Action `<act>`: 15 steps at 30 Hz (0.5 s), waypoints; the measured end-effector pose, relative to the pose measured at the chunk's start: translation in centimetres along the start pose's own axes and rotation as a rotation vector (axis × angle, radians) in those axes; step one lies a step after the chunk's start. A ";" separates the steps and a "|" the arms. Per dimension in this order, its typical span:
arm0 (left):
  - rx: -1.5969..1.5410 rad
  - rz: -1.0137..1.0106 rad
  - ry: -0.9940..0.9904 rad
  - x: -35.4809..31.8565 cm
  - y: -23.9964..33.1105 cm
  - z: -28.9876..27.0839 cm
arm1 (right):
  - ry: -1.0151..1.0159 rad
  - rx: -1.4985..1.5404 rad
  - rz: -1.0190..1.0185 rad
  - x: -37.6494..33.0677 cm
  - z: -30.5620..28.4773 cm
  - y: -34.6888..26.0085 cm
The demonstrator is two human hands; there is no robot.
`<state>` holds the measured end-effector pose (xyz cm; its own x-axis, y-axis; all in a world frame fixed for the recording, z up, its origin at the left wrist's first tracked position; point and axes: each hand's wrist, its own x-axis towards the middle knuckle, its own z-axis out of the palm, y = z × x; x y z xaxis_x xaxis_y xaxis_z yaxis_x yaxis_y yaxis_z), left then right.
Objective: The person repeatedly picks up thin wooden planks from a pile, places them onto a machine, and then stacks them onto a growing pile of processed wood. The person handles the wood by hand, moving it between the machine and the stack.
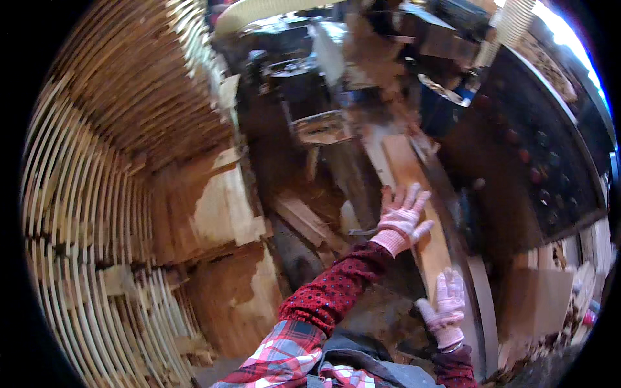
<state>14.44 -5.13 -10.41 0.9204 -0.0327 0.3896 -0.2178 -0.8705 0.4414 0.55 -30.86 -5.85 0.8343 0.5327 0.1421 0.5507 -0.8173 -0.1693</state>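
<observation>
Both hands wear pink-and-white work gloves below dark red sleeve covers. A long reddish-brown wooden board (435, 251) runs away from me on a narrow bench or machine bed. My left hand (403, 216) lies over the middle of the board, fingers spread, palm down. Nearer to me, my right hand (446, 304) is stretched out flat at the board's near end, thumb apart from the fingers. Neither hand is wrapped round anything. Whether the palms press on the board is hidden beneath them.
Tall stacks of thin wood strips (84, 194) and panels (223, 200) fill the left side. Offcuts (301, 216) lie on the floor. Ahead are dark machinery (297, 90), a blue bin (440, 103) and a ribbed hose (511, 26). A large dark panel (543, 142) stands right.
</observation>
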 end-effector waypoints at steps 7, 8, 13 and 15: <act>0.090 -0.951 -0.105 -9.1 -30.1 -8.1 | 0.266 -0.055 -0.350 14.8 5.9 7.3; 0.241 -1.083 0.281 -17.6 -38.5 -8.4 | 0.287 -0.092 -0.490 20.2 7.4 6.9; 0.745 -1.699 -0.100 -33.8 -51.5 -17.7 | 0.155 -0.048 -0.399 31.0 9.2 5.6; 0.676 -1.695 0.060 -34.9 -52.6 -18.5 | 0.175 0.093 -0.335 34.2 10.2 5.2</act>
<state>-12.24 50.92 -32.29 -0.0319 0.9983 -0.0478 0.9994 0.0313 -0.0135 32.20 -14.69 -11.78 0.5956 0.7145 0.3671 0.7984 -0.5769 -0.1723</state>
